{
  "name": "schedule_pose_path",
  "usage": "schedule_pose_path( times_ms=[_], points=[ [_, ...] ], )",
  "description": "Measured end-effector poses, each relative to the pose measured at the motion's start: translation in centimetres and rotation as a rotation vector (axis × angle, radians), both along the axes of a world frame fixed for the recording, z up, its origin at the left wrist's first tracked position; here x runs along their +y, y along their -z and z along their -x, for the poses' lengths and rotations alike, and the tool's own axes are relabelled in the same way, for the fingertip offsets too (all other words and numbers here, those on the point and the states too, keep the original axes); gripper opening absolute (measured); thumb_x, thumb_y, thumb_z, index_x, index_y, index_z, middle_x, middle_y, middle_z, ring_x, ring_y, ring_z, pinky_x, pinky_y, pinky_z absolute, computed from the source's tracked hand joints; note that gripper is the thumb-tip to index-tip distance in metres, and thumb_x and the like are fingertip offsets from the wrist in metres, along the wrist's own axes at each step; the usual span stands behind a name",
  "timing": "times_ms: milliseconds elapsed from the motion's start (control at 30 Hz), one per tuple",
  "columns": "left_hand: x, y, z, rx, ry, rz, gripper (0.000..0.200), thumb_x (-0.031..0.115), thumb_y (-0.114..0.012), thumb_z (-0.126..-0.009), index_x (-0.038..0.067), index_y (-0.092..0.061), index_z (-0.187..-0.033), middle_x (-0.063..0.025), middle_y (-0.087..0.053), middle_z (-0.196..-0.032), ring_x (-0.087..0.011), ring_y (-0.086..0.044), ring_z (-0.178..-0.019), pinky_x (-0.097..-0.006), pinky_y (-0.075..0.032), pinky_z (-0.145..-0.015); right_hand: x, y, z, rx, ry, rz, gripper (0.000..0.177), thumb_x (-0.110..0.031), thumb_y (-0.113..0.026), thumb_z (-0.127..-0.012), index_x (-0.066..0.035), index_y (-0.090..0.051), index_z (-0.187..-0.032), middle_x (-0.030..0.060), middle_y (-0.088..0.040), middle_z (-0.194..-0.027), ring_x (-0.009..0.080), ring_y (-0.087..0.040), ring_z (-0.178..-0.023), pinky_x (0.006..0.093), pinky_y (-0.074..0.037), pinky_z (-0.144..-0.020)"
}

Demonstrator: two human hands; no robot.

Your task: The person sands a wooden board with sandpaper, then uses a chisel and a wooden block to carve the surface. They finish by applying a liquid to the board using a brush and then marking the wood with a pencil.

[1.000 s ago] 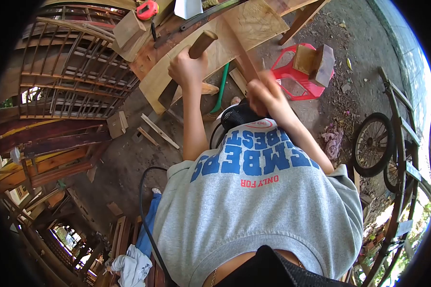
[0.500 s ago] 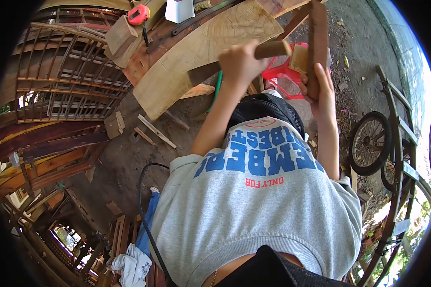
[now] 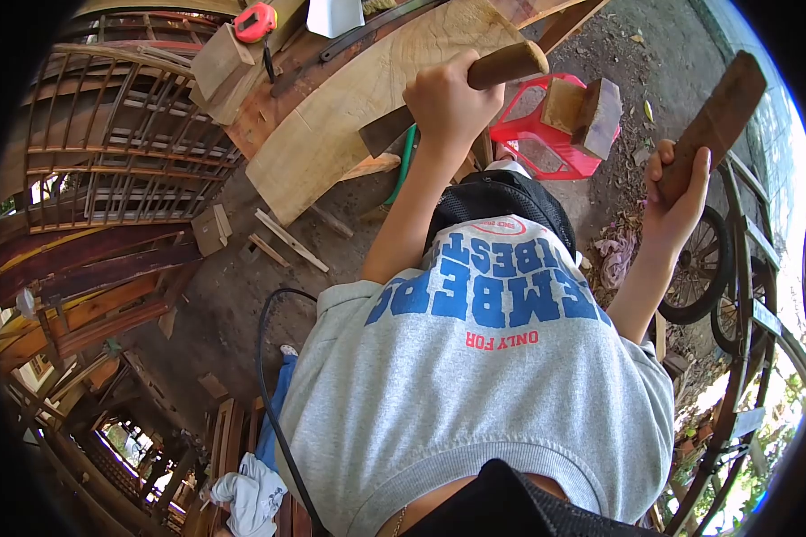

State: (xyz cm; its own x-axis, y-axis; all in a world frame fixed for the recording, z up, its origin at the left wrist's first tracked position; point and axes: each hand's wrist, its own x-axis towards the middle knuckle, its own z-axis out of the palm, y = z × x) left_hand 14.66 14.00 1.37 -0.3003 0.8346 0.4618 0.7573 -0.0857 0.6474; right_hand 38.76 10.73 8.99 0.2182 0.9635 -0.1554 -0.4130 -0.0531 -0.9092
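My left hand (image 3: 446, 100) is closed around the wooden handle of a chisel (image 3: 501, 64). Its dark blade (image 3: 383, 134) rests against the edge of a curved pale plank (image 3: 349, 107) on the workbench. My right hand (image 3: 681, 192) grips a dark wooden baton (image 3: 713, 115), held up and out to the right, well away from the chisel. My grey printed sweatshirt (image 3: 484, 376) fills the lower middle of the view.
A red plastic stool (image 3: 539, 148) carries wooden blocks (image 3: 587, 106) just right of the plank. A red tape measure (image 3: 255, 20) and white container (image 3: 336, 13) sit on the bench. Slatted wooden frames (image 3: 125, 134) stand left, a cart wheel (image 3: 690, 268) right. A black cable (image 3: 267, 385) lies below.
My right hand has swung the baton from beside the chisel handle out to the right. My left hand has shifted the chisel rightward along the plank over the last second.
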Motion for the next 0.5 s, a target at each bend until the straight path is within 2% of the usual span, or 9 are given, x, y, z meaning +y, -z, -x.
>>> schedule_pose_path(
  times_ms=[67,133,200,267,333,367,467,500],
  points=[
    [0.0,0.1,0.0,0.0,-0.005,-0.006,0.013,0.023,-0.069,-0.064,0.013,-0.062,-0.061,-0.0071,-0.056,-0.051,-0.0304,-0.057,-0.048,-0.0367,-0.044,-0.047,-1.4,0.2,2.9,-0.076,0.093,0.027,0.027,-0.035,-0.053,-0.092,-0.01,-0.043,-0.099,0.0068,-0.053,-0.075,0.0128,-0.05,-0.058,0.0196,-0.036,-0.045],
    [0.2,0.2,-0.1,0.0,-0.012,-0.017,0.013,0.023,-0.069,-0.064,0.013,-0.061,-0.061,-0.0068,-0.056,-0.05,-0.0302,-0.056,-0.047,-0.0363,-0.043,-0.046,-3.4,1.5,5.4,-0.21,-0.026,0.074,0.027,-0.031,-0.051,-0.094,-0.008,-0.045,-0.106,0.0069,-0.053,-0.082,0.0102,-0.049,-0.062,0.0195,-0.036,-0.048],
    [0.2,0.3,0.1,0.02,-0.023,-0.051,0.015,0.023,-0.068,-0.064,0.012,-0.06,-0.059,-0.0068,-0.055,-0.05,-0.03,-0.056,-0.047,-0.0364,-0.043,-0.046,-4.5,0.7,5.4,-0.276,-0.485,0.198,0.027,-0.029,-0.052,-0.093,-0.008,-0.045,-0.109,0.0067,-0.054,-0.081,0.0093,-0.05,-0.061,0.0205,-0.039,-0.05],
    [0.1,-0.2,0.5,-0.006,-0.024,-0.054,0.015,0.023,-0.068,-0.064,0.012,-0.06,-0.059,-0.0068,-0.055,-0.049,-0.03,-0.056,-0.047,-0.0365,-0.043,-0.047,-4.0,0.4,5.1,-0.469,-0.304,0.158,0.028,-0.032,-0.048,-0.095,-0.007,-0.045,-0.108,0.0052,-0.052,-0.075,0.0096,-0.049,-0.058,0.0205,-0.038,-0.049],
    [-0.1,-0.3,0.7,-0.035,-0.031,-0.056,0.015,0.023,-0.068,-0.064,0.012,-0.06,-0.059,-0.0068,-0.055,-0.049,-0.0301,-0.056,-0.047,-0.0366,-0.043,-0.047,-2.8,0.4,3.5,-0.243,-0.212,0.07,0.027,-0.032,-0.051,-0.093,-0.01,-0.044,-0.108,0.0056,-0.054,-0.075,0.0117,-0.052,-0.056,0.0216,-0.038,-0.047],
    [-0.1,-0.3,0.7,-0.035,-0.026,-0.055,0.014,0.023,-0.068,-0.064,0.012,-0.061,-0.059,-0.0068,-0.055,-0.049,-0.0301,-0.056,-0.047,-0.0365,-0.043,-0.047,-2.2,-0.1,4.0,-0.16,-0.151,-0.004,0.025,-0.034,-0.049,-0.094,-0.011,-0.043,-0.101,0.0067,-0.054,-0.074,0.0132,-0.052,-0.054,0.0231,-0.039,-0.047],
    [0.0,-0.1,0.6,-0.022,-0.021,-0.074,0.014,0.024,-0.068,-0.064,0.013,-0.061,-0.06,-0.0068,-0.055,-0.049,-0.0302,-0.056,-0.047,-0.036,-0.043,-0.047,-3.0,1.3,6.0,-0.173,-0.154,0.082,0.033,-0.038,-0.049,-0.094,-0.008,-0.043,-0.106,0.0066,-0.051,-0.075,0.0126,-0.049,-0.056,0.0237,-0.037,-0.045],
    [0.1,0.0,0.6,-0.007,-0.015,-0.092,0.013,0.024,-0.068,-0.064,0.013,-0.062,-0.06,-0.0068,-0.055,-0.049,-0.0302,-0.056,-0.047,-0.0357,-0.044,-0.047,-3.5,1.1,6.1,-0.312,-0.341,0.16,0.034,-0.038,-0.049,-0.094,-0.007,-0.045,-0.106,0.0065,-0.051,-0.075,0.0127,-0.05,-0.057,0.0241,-0.038,-0.046]
  ],
)
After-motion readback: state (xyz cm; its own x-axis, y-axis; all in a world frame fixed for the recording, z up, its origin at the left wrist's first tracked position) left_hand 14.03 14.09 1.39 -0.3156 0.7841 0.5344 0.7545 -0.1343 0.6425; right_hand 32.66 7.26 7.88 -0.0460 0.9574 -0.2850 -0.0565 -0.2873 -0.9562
